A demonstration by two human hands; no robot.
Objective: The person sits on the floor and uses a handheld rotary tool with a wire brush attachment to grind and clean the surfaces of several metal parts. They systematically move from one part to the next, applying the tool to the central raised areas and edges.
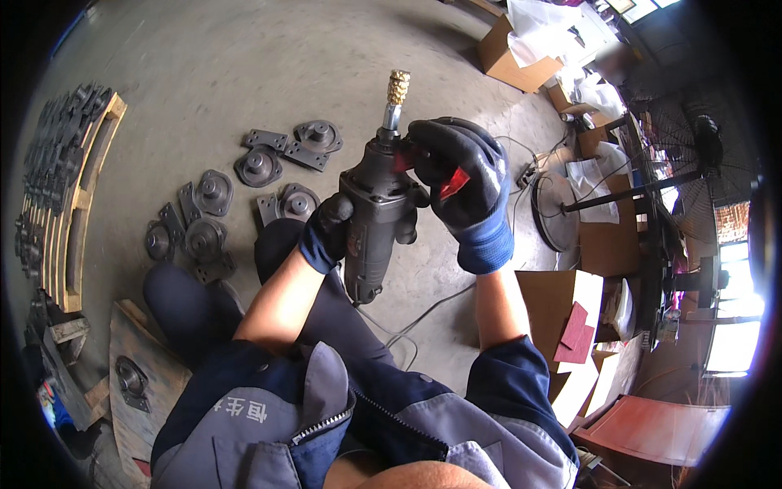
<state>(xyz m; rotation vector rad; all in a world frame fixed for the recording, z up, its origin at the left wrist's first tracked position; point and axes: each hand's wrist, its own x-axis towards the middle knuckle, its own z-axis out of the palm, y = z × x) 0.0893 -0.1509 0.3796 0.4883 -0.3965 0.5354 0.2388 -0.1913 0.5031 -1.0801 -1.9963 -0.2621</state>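
A black die grinder (pixel 373 244) is held up in front of me, its nose pointing away. From its silver collet sticks a ridged, gold-coloured tip (pixel 397 86). My left hand (pixel 328 231), in a black-coated blue glove, is wrapped round the grinder's body from the left. Gloved the same way, my right hand (pixel 471 167) is closed beside the grinder's neck. A thin red strip (pixel 454 182) shows between its fingers, with more red against the neck; what the strip is made of I cannot tell. The palm sides of both hands are mostly hidden.
Several dark metal flanged castings (pixel 213 193) lie on the concrete floor left of the grinder. A wooden pallet (pixel 80 220) at far left carries more. On the right stand a pedestal fan (pixel 556 213) and a cardboard box (pixel 544 289) with dark red sheets (pixel 575 332). Cables (pixel 423 316) trail below.
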